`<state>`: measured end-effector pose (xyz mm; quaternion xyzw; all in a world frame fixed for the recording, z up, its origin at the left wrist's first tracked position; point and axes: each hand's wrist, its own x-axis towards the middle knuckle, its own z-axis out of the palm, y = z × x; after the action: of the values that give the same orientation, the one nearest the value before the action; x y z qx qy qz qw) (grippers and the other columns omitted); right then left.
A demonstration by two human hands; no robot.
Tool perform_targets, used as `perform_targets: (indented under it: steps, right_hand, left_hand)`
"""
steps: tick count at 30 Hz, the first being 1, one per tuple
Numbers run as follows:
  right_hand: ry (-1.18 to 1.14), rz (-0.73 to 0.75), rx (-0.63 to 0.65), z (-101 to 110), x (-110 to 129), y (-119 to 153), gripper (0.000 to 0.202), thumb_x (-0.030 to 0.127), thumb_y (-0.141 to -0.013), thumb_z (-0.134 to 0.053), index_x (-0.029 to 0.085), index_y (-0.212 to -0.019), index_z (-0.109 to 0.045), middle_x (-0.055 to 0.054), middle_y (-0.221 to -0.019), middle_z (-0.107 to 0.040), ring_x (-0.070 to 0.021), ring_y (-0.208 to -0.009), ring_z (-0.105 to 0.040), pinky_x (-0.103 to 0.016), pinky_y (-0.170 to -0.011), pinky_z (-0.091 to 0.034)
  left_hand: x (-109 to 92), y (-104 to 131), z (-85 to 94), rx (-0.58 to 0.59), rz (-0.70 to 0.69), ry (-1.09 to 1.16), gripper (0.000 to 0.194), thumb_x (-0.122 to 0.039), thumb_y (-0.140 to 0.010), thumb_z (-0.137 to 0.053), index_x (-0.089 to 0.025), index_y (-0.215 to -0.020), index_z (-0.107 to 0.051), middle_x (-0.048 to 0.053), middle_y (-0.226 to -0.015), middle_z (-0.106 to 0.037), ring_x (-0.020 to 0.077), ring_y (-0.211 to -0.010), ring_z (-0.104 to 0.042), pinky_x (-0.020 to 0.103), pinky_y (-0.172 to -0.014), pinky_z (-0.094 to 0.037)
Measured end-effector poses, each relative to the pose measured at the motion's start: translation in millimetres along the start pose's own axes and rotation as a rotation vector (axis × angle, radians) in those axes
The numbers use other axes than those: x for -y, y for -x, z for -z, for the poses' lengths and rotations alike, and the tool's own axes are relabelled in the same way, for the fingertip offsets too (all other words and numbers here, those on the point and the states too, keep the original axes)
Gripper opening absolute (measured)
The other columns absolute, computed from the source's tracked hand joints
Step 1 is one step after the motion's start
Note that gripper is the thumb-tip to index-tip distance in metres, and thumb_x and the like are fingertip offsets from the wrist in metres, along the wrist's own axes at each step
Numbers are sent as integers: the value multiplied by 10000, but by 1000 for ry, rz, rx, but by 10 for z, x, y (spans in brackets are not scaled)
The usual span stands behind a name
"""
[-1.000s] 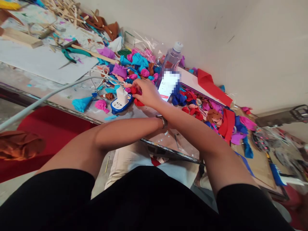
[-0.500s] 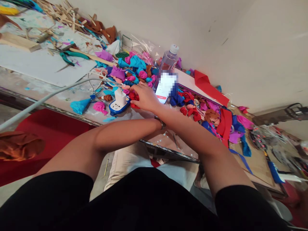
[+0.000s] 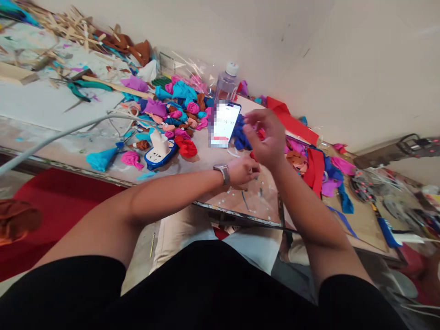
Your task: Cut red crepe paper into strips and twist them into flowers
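Note:
My left hand (image 3: pixel 241 171), with a watch (image 3: pixel 222 173) on its wrist, rests low over the table in front of the phone. Its fingers are curled in; anything they hold is too small or hidden to make out. Just above and to the right, my right hand (image 3: pixel 268 137) is raised with thumb and fingers apart, and nothing shows between them. Behind it lie blue fabric pieces (image 3: pixel 241 137) and some red ones. A lit phone (image 3: pixel 225 126) leans upright against a clear bottle (image 3: pixel 227 83). A red fabric bundle (image 3: pixel 186 146) lies beside the blue-and-white power strip (image 3: pixel 161 156).
Many small coloured fabric bundles (image 3: pixel 184 91) are heaped at the back. Green-handled pliers (image 3: pixel 79 91) and wood sticks (image 3: pixel 82 34) lie at left. A grey cable (image 3: pixel 65 137) crosses the table's left side. Red strips (image 3: pixel 313 169) and scraps cover the right.
My right hand has left the red fabric bundle by the power strip and moved right, past the phone. My left hand, hidden under the right forearm before, now shows. The view has shifted slightly.

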<state>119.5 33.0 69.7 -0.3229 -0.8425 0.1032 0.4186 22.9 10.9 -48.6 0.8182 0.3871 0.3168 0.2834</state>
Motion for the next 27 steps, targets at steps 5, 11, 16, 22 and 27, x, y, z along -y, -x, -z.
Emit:
perform_targets:
  steps: [5, 11, 16, 22, 27]
  right_hand:
    - [321, -218, -133, 884, -814, 389, 456, 626, -1087, -480, 273, -1244, -723, -134, -1141, -797, -294, -1019, -775, -515, -907, -644]
    - [625, -384, 70, 1396, -1617, 750, 347, 413, -987, -542, 190, -1059, -798, -202, -1189, -804, -348, -1158, -757, -541, -1092, -600]
    - [691, -351, 288, 1195, -1830, 593, 440, 337, -1017, -520, 118, -1278, -797, -268, -1665, -583, -361, -1550, -562, -551, -1329, -406]
    - [736, -502, 335, 707, -2021, 94, 608, 509, -1096, -470, 165, -1558, -665, -243, -1790, -446, -486, -1661, -365, -719, -1284, -367]
    - [747, -539, 430, 527, -2126, -78, 634, 552, -1129, -388, 126, -1493, -685, -283, -1683, -566, -485, -1515, -527, -751, -1224, -405]
  left_hand:
    - [23, -23, 54, 79, -34, -49, 244, -314, -1017, -646, -186, -1081, -844, 82, -1054, -836, 210, -892, -737, 349, -818, -538]
    - [64, -14, 47, 77, -74, -46, 277, -350, -1006, -616, -179, -1058, -827, 84, -978, -823, 206, -850, -715, 342, -785, -509]
    - [119, -14, 22, 69, -102, -44, 288, -382, -1000, -608, -194, -1040, -822, 76, -942, -816, 196, -793, -696, 342, -764, -506]
    - [81, 4, 63, 63, -61, -40, 317, -389, -1007, -596, -195, -1084, -834, 84, -997, -828, 193, -811, -709, 336, -775, -515]
    - [45, 1, 95, 56, -36, -21, 322, -412, -1019, -602, -199, -1076, -837, 89, -1038, -840, 212, -881, -732, 352, -828, -538]
